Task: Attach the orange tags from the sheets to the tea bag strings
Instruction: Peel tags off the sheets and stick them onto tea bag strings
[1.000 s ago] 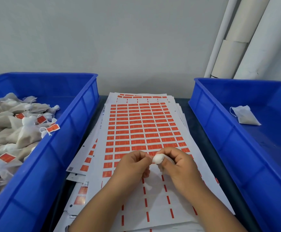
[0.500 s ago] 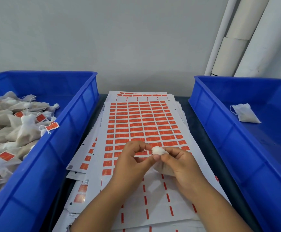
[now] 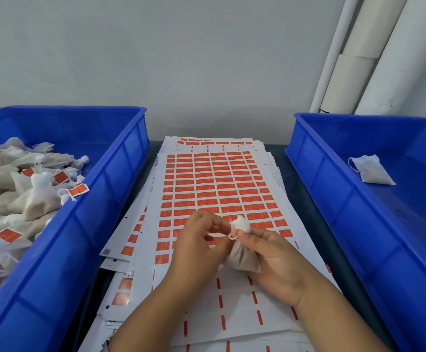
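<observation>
Head view, left to right: a glossy blue plastic bin (image 3: 100, 219) heaped with soft, crumpled tea bags (image 3: 24, 199) bearing orange tags. Flat white paper sheets (image 3: 217, 189) gridded with small orange rectangular tags (image 3: 207, 188) lie stacked on the dark tabletop (image 3: 306, 199). Above them, the left hand (image 3: 196, 247) pinches the thin white string (image 3: 233, 233); the right hand (image 3: 275, 260) grips a gauzy pouch-shaped tea bag (image 3: 242, 255). Another blue bin (image 3: 339, 199) holds one tea bag (image 3: 370, 170).

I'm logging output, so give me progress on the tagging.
Done: tagged tea bags fill the left bin. In hand: the right hand holds an untagged tea bag while the left hand works at its string. Left: one untagged bag in the right bin.
</observation>
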